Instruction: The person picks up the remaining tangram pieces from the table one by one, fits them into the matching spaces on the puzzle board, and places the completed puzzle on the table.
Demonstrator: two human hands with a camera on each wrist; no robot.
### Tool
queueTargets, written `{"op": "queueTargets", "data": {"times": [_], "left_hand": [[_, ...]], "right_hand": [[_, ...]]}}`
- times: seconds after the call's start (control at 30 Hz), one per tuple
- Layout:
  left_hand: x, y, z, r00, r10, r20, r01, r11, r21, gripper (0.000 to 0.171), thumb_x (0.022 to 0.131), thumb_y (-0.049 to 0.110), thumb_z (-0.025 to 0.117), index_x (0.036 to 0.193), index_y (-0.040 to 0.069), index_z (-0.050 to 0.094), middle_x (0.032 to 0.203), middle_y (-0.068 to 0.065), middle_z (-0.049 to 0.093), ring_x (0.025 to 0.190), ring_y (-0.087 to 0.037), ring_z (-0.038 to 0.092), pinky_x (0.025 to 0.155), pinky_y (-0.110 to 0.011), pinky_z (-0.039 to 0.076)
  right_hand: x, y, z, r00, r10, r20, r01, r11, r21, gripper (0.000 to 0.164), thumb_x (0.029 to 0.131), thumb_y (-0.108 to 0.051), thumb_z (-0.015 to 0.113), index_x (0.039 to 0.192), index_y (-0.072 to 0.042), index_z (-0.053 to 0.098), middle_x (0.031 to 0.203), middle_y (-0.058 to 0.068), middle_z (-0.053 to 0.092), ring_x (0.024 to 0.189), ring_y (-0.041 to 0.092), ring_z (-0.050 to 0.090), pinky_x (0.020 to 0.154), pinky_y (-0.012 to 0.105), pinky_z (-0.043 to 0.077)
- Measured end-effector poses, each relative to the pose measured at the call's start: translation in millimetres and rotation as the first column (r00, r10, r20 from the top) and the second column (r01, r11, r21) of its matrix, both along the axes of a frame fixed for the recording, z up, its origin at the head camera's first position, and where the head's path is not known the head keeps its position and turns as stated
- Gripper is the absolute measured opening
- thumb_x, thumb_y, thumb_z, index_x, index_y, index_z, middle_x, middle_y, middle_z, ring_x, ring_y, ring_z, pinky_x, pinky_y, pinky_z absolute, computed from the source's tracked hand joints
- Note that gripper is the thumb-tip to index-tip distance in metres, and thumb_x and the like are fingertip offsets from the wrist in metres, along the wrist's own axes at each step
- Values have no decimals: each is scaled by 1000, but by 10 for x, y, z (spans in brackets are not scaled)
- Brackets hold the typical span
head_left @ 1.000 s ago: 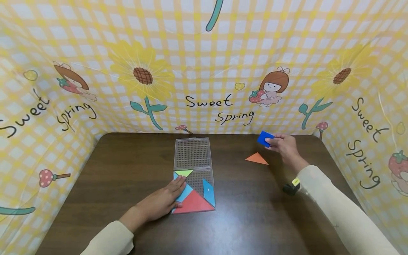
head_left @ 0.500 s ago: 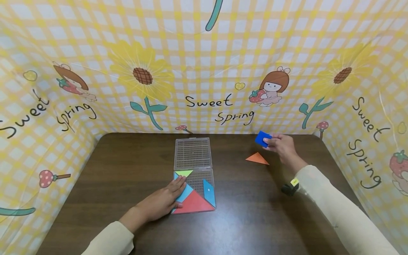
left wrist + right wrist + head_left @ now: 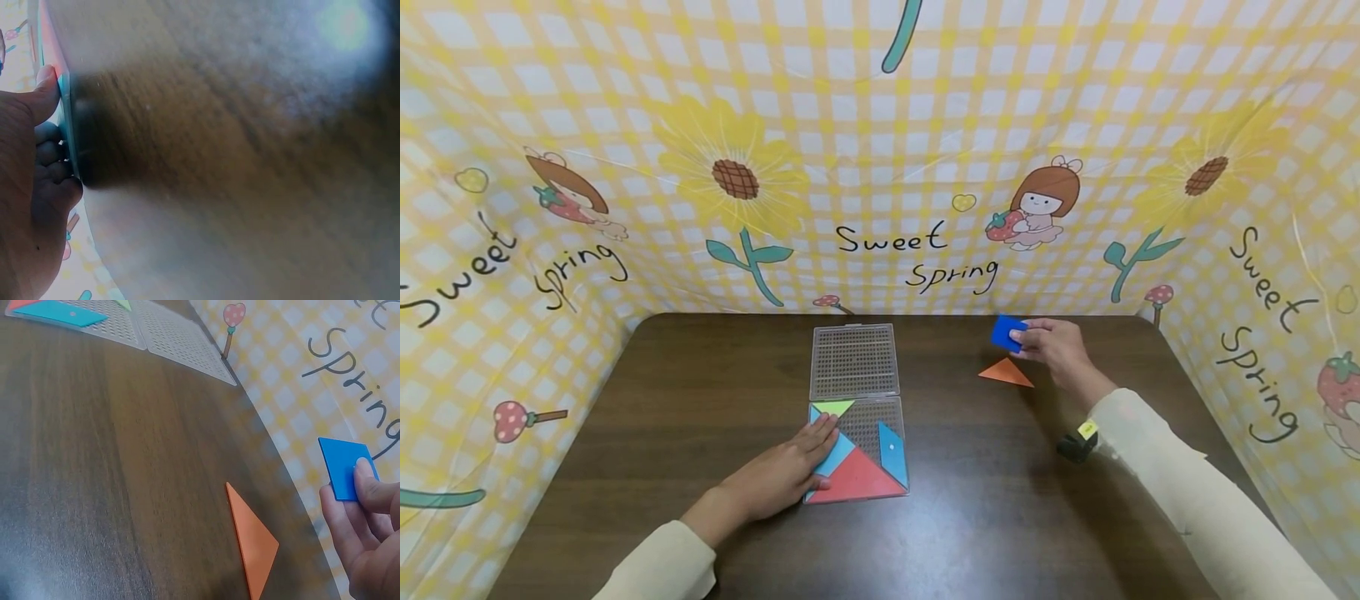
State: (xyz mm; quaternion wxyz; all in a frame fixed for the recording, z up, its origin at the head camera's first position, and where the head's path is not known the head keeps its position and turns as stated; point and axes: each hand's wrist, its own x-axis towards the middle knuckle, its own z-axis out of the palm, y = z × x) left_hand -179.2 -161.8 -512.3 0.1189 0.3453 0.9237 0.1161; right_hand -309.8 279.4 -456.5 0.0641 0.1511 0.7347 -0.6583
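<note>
In the head view my right hand (image 3: pixel 1054 346) pinches a blue square tangram piece (image 3: pixel 1006 332) between thumb and fingers at the back right. The right wrist view shows the thumb on the face of this square (image 3: pixel 342 470) and the fingers behind it. Just in front of it on the table lies an orange triangle (image 3: pixel 1006 372). My left hand (image 3: pixel 786 471) rests on the left side of a clear tangram case (image 3: pixel 904 408), fingers over a light-blue piece (image 3: pixel 838 457) and thumb near a red triangle (image 3: pixel 859 482). A green triangle (image 3: pixel 833 407) and a blue parallelogram (image 3: pixel 891 454) also lie inside.
The case's perforated lid (image 3: pixel 854 360) lies opened flat behind its base. A brown wooden table (image 3: pixel 970 517) carries everything. Yellow checked cloth (image 3: pixel 880 167) stands along the table's back and both sides.
My right hand has shifted a little to the left with the blue square, which has turned slightly and come nearer the orange triangle. The left hand has stayed in place on the case.
</note>
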Motion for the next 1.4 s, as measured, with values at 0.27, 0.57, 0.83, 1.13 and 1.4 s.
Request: {"op": "queueTargets", "data": {"times": [0.27, 0.57, 0.83, 1.13, 1.4], "left_hand": [[1, -11, -21, 1000, -1, -13, 1, 1000, 3, 73, 97, 50, 48, 152, 9, 24, 162, -6, 15, 150, -23, 11, 116, -43, 28], [-16, -14, -22, 999, -9, -30, 10, 1000, 6, 72, 97, 49, 49, 152, 9, 25, 161, -6, 16, 149, -23, 12, 115, -42, 29], [-17, -15, -35, 1000, -5, -13, 5, 1000, -2, 73, 97, 51, 48, 152, 9, 24, 162, -5, 14, 150, -23, 11, 115, -43, 29], [-11, -7, -36, 1000, -2, -12, 2, 1000, -5, 73, 97, 49, 50, 152, 9, 24, 162, -6, 16, 150, -23, 11, 115, -43, 29], [-6, -3, -24, 1000, -2, -7, 2, 1000, -3, 72, 97, 49, 49, 152, 8, 24, 162, -7, 15, 150, -23, 11, 115, -43, 28]], "right_hand": [[-23, -77, -9, 1000, -6, -7, 6, 1000, -6, 48, 85, -12, 73, 125, 8, 54, 96, 8, 66, 72, 13, 71, 81, 38, 56], [-28, -189, -7, 1000, 15, 0, -15, 999, 31, 48, 84, -15, 75, 123, 6, 56, 103, 13, 66, 72, 14, 71, 89, 45, 52], [-24, -298, 0, 998, 54, 35, -56, 998, 42, 50, 86, -19, 74, 125, 5, 56, 125, 26, 59, 76, 17, 72, 93, 45, 51], [-49, -368, -15, 997, 63, 37, -65, 997, 47, 47, 85, -17, 74, 123, 6, 57, 121, 26, 60, 73, 17, 72, 86, 41, 55], [-58, -476, -3, 995, 100, 8, -100, 995, 28, 43, 85, -14, 74, 119, 8, 58, 114, 24, 63, 72, 17, 71, 87, 46, 53]]}}
